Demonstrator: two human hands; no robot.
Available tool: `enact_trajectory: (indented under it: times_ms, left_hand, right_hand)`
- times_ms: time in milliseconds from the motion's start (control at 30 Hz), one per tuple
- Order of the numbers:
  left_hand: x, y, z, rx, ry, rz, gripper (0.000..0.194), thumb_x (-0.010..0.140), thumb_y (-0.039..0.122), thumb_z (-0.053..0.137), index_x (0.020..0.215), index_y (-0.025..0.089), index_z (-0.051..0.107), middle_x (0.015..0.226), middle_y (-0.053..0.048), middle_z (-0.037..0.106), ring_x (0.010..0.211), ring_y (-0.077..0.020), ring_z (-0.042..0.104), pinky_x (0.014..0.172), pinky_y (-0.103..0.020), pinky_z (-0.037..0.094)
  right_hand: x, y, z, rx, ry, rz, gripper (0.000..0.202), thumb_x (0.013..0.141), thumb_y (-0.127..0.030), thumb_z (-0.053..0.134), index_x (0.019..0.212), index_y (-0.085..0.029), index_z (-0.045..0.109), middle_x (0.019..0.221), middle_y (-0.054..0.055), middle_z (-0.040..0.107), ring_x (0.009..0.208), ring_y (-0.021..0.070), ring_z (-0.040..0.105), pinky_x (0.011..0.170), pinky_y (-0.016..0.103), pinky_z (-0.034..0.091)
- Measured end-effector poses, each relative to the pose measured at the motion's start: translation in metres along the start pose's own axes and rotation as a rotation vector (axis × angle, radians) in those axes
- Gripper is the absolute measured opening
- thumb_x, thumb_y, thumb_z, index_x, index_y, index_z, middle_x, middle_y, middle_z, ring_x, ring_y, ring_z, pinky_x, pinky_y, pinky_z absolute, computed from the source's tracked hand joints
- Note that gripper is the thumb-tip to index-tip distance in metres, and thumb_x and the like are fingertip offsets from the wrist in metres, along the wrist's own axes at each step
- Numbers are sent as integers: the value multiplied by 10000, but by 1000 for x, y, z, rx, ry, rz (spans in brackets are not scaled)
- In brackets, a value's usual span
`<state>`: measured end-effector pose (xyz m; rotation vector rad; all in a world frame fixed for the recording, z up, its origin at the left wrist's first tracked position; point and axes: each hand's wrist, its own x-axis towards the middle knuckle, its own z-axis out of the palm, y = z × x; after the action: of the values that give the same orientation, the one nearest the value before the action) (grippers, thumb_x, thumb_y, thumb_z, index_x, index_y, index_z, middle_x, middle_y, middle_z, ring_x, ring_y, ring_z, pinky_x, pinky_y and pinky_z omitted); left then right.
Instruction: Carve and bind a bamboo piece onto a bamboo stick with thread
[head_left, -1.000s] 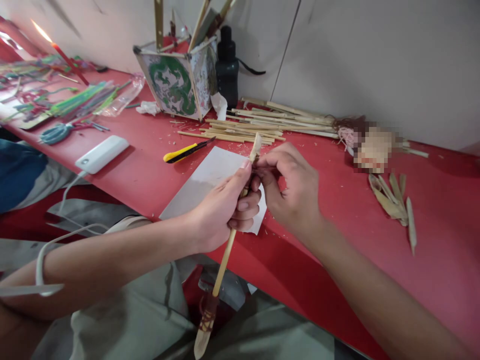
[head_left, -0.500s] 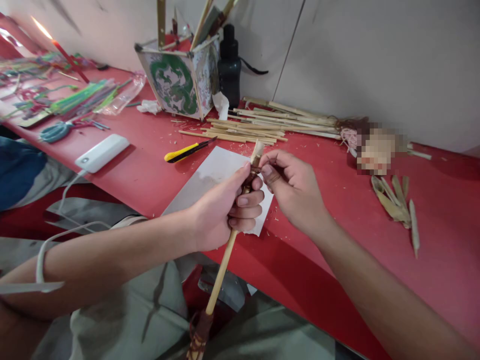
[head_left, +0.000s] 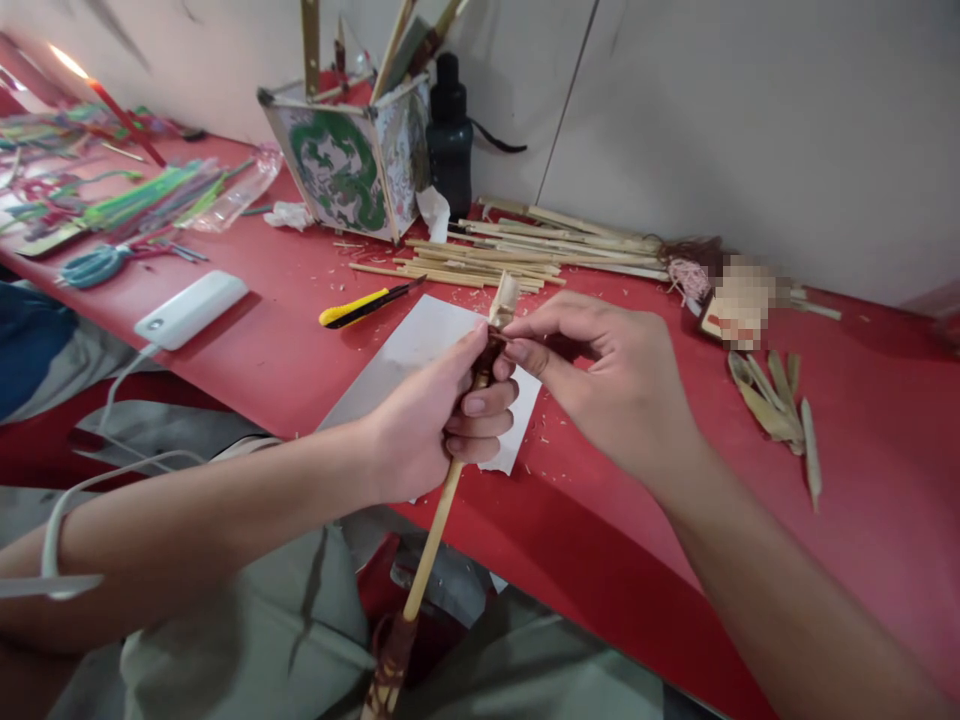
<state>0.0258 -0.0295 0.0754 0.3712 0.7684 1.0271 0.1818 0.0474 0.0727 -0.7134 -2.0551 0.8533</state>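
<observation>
My left hand (head_left: 442, 415) is closed around a slim bamboo stick (head_left: 433, 545), held tilted over the table's near edge. Dark brown cord (head_left: 486, 362) wraps its upper part, and the pale tip stands out above my thumb. With thumb and forefinger pinched together, my right hand (head_left: 619, 375) holds what looks like the cord's thin end, close against the wrapping. More brown cord (head_left: 394, 650) binds the stick's lower end near my lap. Under my hands lies a sheet of white paper (head_left: 409, 350), with a yellow utility knife (head_left: 358, 308) to its left.
Bamboo sticks (head_left: 480, 262) lie along the wall beside a dragon-printed tool box (head_left: 337, 170) and a black bottle (head_left: 450, 150). A lit red candle (head_left: 124, 115) burns at far left. A white power bank (head_left: 191, 310) and dried husks (head_left: 772, 405) sit on the red table.
My right hand has drawn slightly to the right from the stick's top, still pinching. My left hand keeps its grip, and the whole view has shifted a little.
</observation>
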Motion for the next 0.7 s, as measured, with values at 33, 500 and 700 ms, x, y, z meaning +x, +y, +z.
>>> enact_trajectory:
  times_ms: [33,500,700]
  left_hand:
    - [0,-1,1,28,18,20,431,1000,582,529,806,205,451,536,106,258,400,-46,127,339,-130,192]
    - [-7,-12,10,321,170,221,486,997,632,497,788,194,472,561,65,359,467,-47,223,438,-161,236]
    - [-8,-12,10,338,146,236,493,991,638,507,779,195,477,555,64,356,465,-46,238,439,-158,250]
  right_hand:
    - [0,-2,-2,-2,-15,-5,137,939,-191,688,875,-247,796,868,23,748,760,190,654,658,353,501]
    - [-9,-18,9,-103,139,-25,117,879,-115,695,843,-220,734,815,14,719,670,155,603,594,319,462]
    - [-11,-13,9,-110,126,-79,121,934,-145,625,857,-234,650,843,23,663,707,167,602,637,328,472]
